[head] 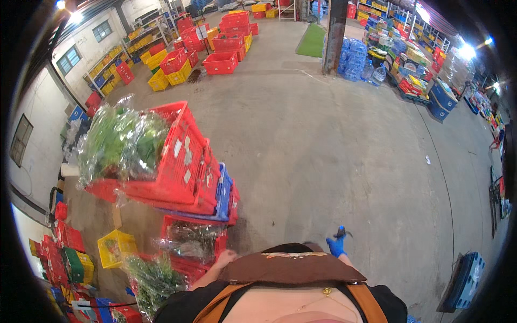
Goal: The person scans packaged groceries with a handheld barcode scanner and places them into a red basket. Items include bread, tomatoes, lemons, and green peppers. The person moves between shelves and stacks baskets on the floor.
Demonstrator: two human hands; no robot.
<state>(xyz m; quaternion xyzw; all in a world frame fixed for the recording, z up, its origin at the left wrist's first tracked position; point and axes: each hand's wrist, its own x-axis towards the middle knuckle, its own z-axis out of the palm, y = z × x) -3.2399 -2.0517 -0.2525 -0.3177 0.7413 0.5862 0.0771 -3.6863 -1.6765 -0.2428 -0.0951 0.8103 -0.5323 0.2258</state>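
Observation:
My left hand [227, 256] is bare and lies at the near edge of a red plastic crate [220, 244]; the picture does not settle whether it grips the rim. Clear plastic-wrapped goods [190, 238] fill that crate. My right hand [336, 244], in a blue glove, is closed around a small dark handheld tool [341, 231] with a blue top, its kind unclear, held over the concrete floor. Ahead on the left, a tall stack of red crates [188, 161] and a blue crate [223, 194] carries leafy greens in a clear plastic bag [121, 141]. More bagged greens [157, 278] lie at lower left.
A yellow crate [117, 248] stands on the floor at left. Red crates [220, 63] are stacked farther ahead. A steel pillar [335, 40] rises beside wrapped water bottles [353, 58] and loaded pallets. At lower right lies a blue plastic pallet [466, 280].

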